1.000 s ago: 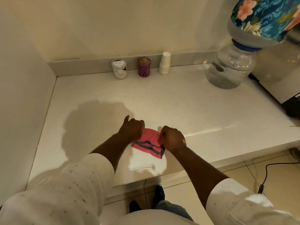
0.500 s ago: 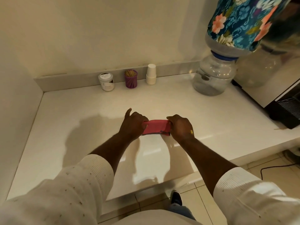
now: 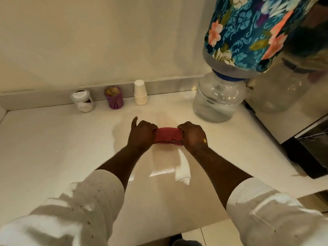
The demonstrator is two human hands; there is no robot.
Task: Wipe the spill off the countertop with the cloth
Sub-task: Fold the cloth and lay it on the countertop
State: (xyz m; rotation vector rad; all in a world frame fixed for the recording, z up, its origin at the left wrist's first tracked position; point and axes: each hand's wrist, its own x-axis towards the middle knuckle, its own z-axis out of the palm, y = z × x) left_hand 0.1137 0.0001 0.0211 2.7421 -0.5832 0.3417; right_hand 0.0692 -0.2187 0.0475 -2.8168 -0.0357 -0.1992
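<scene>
A red cloth (image 3: pixel 167 136) with a dark stripe along its near edge lies bunched on the white countertop (image 3: pixel 53 148), in the middle. My left hand (image 3: pixel 142 134) grips its left end, with the index finger pointing up. My right hand (image 3: pixel 192 136) grips its right end. A faint wet sheen (image 3: pixel 165 167) shows on the counter just in front of the cloth, between my forearms. Most of the cloth's ends are hidden inside my fists.
Along the back wall stand a white-lidded jar (image 3: pixel 82 101), a purple cup of sticks (image 3: pixel 114 97) and a stack of white cups (image 3: pixel 140 92). A clear water dispenser base (image 3: pixel 217 102) under a floral-covered bottle (image 3: pixel 252 31) stands at the right. A black appliance (image 3: pixel 308 153) sits far right.
Both hands have pushed the cloth away from the front edge toward the back of the counter. The cloth went from spread flat to bunched into a narrow roll between my fists.
</scene>
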